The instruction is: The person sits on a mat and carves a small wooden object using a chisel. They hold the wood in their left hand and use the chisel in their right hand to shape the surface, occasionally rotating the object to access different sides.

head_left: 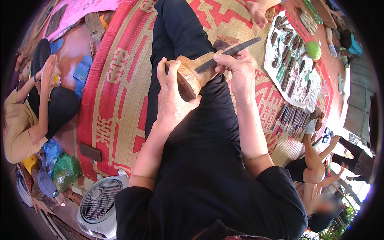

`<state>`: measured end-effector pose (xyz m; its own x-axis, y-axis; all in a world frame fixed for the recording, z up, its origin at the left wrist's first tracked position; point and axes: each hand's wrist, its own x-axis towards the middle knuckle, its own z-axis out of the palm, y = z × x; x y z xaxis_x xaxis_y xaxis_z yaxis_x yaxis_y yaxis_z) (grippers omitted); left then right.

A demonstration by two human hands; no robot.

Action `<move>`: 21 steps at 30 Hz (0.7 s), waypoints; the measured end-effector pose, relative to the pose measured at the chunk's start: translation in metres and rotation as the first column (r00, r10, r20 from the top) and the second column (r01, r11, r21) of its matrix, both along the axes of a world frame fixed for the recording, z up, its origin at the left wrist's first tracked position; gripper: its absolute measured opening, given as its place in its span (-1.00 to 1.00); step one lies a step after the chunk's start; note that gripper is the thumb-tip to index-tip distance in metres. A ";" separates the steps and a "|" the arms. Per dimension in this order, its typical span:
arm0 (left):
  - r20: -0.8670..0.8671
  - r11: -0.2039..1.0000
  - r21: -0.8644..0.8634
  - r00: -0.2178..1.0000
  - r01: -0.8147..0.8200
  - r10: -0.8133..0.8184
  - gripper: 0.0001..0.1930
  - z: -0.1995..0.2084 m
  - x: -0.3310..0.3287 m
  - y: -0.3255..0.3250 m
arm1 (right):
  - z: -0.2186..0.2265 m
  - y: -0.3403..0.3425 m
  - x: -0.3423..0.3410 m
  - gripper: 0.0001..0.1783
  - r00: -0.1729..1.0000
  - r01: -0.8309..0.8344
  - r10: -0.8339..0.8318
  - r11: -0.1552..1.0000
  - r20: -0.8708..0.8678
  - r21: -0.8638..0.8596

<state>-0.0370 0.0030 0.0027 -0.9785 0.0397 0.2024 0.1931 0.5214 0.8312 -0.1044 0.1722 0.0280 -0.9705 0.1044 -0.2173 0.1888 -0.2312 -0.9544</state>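
Over my lap, my left hand (172,100) grips the broad flared end of a carved wooden piece (192,76), fingers on one side of it and thumb on the other. The wood is light brown with visible grain and narrows away from that end. My right hand (242,76) is closed around the middle of a flat dark bar that looks like a file (250,42). Its lower left end lies against the wood, and the other end sticks out past my fingers to the upper right. A darker rounded part (220,45) shows just beyond the file; I cannot tell whether it belongs to the piece.
A red and tan patterned mat (124,92) lies beneath me. To the right, several hand tools rest on a white sheet (276,66), beside a green round fruit (313,50). A fan (100,200) stands at lower left. People sit at left and right; a bare foot (258,14) is ahead.
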 end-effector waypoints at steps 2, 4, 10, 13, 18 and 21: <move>0.013 1.000 0.020 1.000 -0.010 0.010 0.11 0.000 -0.001 0.000 | 0.009 -0.005 0.003 -0.77 1.000 -0.024 0.024 0.999 0.005 -0.026; 0.026 1.000 0.016 1.000 -0.017 0.017 0.10 0.001 0.001 -0.001 | 0.012 -0.012 0.008 -0.75 0.998 -0.066 0.067 0.994 0.010 -0.087; 0.030 1.000 -0.010 1.000 0.005 -0.005 0.11 0.002 0.001 0.000 | 0.004 -0.002 0.003 -0.76 1.000 -0.004 0.003 1.000 0.005 0.027; 0.026 1.000 0.003 1.000 -0.013 0.013 0.11 -0.001 0.002 -0.001 | 0.009 -0.007 0.008 -0.75 0.999 -0.041 0.042 0.999 0.031 -0.032; -0.051 0.998 -0.070 0.999 -0.005 0.001 0.08 0.001 0.000 -0.001 | 0.003 -0.001 0.004 -0.76 0.999 -0.012 0.013 1.000 0.050 -0.014; 0.005 1.000 -0.006 1.000 0.010 -0.010 0.11 0.000 0.002 0.000 | 0.009 -0.003 0.006 -0.80 1.000 -0.014 0.014 1.000 0.016 0.022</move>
